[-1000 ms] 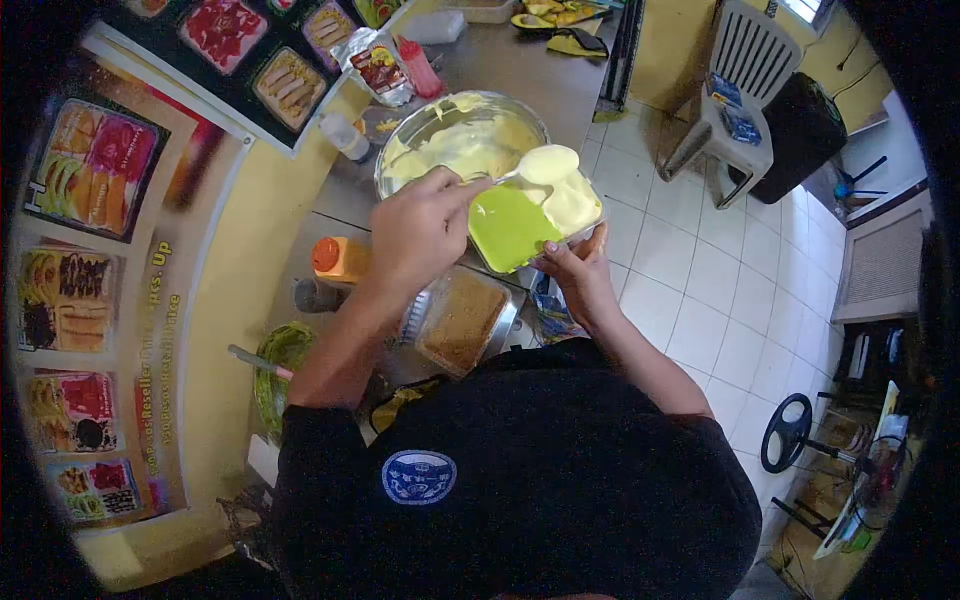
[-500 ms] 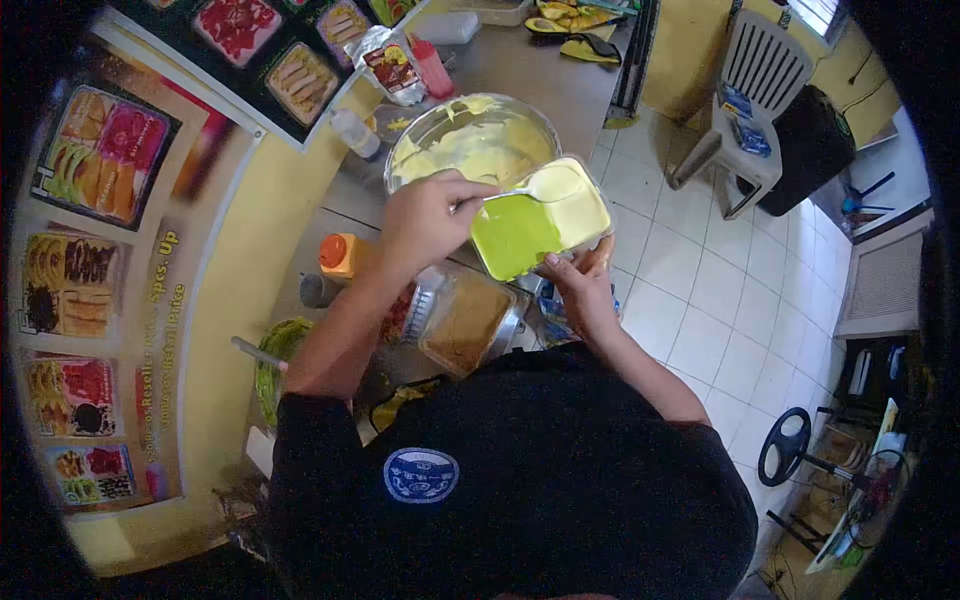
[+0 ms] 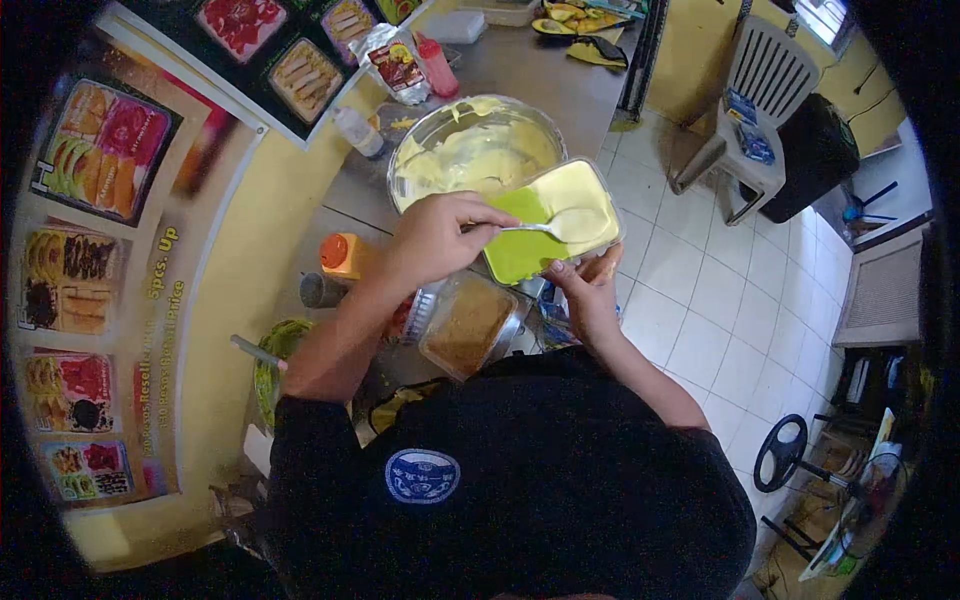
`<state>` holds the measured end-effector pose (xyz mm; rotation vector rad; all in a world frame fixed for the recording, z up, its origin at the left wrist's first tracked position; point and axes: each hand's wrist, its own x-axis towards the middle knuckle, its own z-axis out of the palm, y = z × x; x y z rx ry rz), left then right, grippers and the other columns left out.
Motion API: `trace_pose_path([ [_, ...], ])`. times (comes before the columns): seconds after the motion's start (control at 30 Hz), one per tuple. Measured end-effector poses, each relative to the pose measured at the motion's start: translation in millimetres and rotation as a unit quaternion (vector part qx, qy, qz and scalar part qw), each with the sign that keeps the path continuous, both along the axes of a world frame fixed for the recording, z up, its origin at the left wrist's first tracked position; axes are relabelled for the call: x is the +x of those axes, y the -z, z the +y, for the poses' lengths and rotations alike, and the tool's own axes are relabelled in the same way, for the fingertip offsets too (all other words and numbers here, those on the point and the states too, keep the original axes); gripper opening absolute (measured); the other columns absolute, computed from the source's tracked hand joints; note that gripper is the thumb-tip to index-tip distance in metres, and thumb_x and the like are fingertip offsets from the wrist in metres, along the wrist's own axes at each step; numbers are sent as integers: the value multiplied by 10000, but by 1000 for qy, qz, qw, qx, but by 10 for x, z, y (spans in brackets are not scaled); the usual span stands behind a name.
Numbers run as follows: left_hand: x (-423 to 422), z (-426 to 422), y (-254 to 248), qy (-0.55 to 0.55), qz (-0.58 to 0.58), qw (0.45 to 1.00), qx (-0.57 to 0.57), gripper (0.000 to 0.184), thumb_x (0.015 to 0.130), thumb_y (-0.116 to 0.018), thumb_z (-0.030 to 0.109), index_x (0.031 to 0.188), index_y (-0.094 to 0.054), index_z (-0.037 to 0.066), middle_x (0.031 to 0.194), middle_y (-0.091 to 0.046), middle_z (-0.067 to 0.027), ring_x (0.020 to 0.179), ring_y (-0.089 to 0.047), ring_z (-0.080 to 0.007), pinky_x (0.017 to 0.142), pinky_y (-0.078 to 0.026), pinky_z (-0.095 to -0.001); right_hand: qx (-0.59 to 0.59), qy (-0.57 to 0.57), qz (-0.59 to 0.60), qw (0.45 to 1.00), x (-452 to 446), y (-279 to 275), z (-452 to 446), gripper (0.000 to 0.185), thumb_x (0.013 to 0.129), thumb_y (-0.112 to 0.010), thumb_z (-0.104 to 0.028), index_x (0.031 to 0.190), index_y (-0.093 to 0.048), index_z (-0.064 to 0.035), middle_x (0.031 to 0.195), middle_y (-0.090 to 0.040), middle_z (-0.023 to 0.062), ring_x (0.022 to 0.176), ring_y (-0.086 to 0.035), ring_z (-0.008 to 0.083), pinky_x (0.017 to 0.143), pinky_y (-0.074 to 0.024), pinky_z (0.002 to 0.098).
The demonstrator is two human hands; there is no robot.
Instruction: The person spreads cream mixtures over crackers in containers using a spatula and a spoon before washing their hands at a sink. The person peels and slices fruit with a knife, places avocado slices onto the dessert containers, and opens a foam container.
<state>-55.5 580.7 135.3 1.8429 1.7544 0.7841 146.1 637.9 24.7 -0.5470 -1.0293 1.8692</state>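
My left hand [image 3: 440, 232] is closed on the handle of a metal spoon [image 3: 577, 226], its bowl lying on pale yellow cream. That cream fills the far right half of a clear rectangular tub [image 3: 620, 232]; the other half is covered in bright green spread [image 3: 515, 248]. My right hand [image 3: 592, 300] grips the tub at its near edge, thumb at the rim and fingers partly hidden underneath. The tub is held tilted beside a large metal bowl [image 3: 398, 192] smeared inside with the same yellow cream.
Near my body sits a tub with a brown crumb-like layer [image 3: 465, 325]. A green-smeared bowl [image 3: 275, 375], an orange-lidded jar [image 3: 342, 255], a clear bottle [image 3: 357, 132], a red squeeze bottle [image 3: 437, 68] and a foil pouch [image 3: 398, 68] are around. A plastic chair [image 3: 765, 90] stands right.
The spoon has moved right and downward across the yellow cream, with my left hand following. The tub has shifted slightly right, still in my right hand.
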Motion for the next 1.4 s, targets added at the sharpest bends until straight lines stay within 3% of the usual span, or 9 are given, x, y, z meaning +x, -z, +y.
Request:
trace_pose_path([
  [0.3, -121, -64, 79, 9, -119, 990, -71, 216, 846, -605, 42, 1032, -710, 72, 955, -687, -72, 866, -616, -123, 788, -483, -266, -35, 1, 21, 999, 2, -65, -15, 683, 831, -633, -7, 1326, -182, -139, 1340, -391, 157, 1169, -501, 287, 885, -500, 427],
  [0.4, -308, -42, -15, -125, -229, 962, -79, 234, 848, -586, 27, 1045, -705, 69, 956, -692, -67, 858, -613, -111, 788, -487, -259, -92, -42, 20, 995, 125, -88, 21, 653, 850, -615, -42, 1328, -181, -140, 1325, -406, 163, 1136, -530, 296, 868, -509, 418],
  [0.5, -626, 83, 195, -199, -73, 974, -84, 252, 841, -598, 89, 1073, -685, 49, 990, -693, -118, 872, -651, -170, 791, -510, -310, -97, -45, 5, 994, 258, -132, -26, 636, 863, -603, -66, 1327, -174, -138, 1282, -440, 171, 1104, -553, 289, 842, -522, 407],
  [0.57, -776, 176, 467, -212, 232, 938, -145, 307, 845, -587, 229, 1053, -674, 21, 1025, -676, -166, 880, -669, -269, 790, -521, -386, -104, -47, -4, 993, 351, -142, -87, 637, 864, -602, -62, 1326, -170, -138, 1263, -455, 178, 1093, -560, 285, 835, -525, 410],
  [0.8, -609, 111, 695, -277, 359, 861, -228, 300, 835, -549, 294, 1013, -701, 106, 1062, -663, -156, 907, -650, -328, 785, -510, -416, -89, -39, -32, 995, 518, -190, -361, 592, 875, -592, -49, 1291, -180, -135, 1192, -500, 197, 999, -598, 268, 817, -533, 410],
  [0.9, -502, -379, 626, -266, 434, 860, -43, 364, 851, -566, 376, 1029, -686, 82, 1122, -634, -155, 946, -628, -332, 800, -500, -418, -77, -55, -46, 994, 489, -269, -566, 570, 874, -594, -44, 1268, -192, -132, 1184, -507, 195, 1000, -600, 273, 813, -532, 409],
  [1.03, -78, -1216, 762, -316, -15, 948, 20, 454, 923, -523, 421, 1166, -593, 44, 1146, -605, -109, 949, -604, -258, 843, -479, -396, -84, -77, -74, 991, 346, -195, -985, 583, 869, -600, -35, 1271, -192, -142, 1206, -494, 198, 1009, -594, 278, 816, -526, 413],
  [1.17, 462, -2209, 975, -354, -436, 825, -61, 510, 985, -419, 430, 1320, -457, 48, 1093, -599, -52, 806, -597, -132, 631, -513, -283, -49, -131, -98, 985, 158, -246, -1636, 611, 863, -615, -28, 1286, -191, -146, 1240, -463, 193, 1069, -553, 275, 820, -527, 424],
  [1.4, 1056, -4131, 898, -495, -449, 739, 87, 434, 994, -413, 394, 1282, -485, 77, 744, -581, -20, 475, -495, -77, 422, -436, -230, 3, -322, -121, 939, 126, -18, -2974, 563, 887, -602, -38, 1299, -230, -133, 1294, -434, 140, 1135, -523, 291, 877, -521, 441],
])
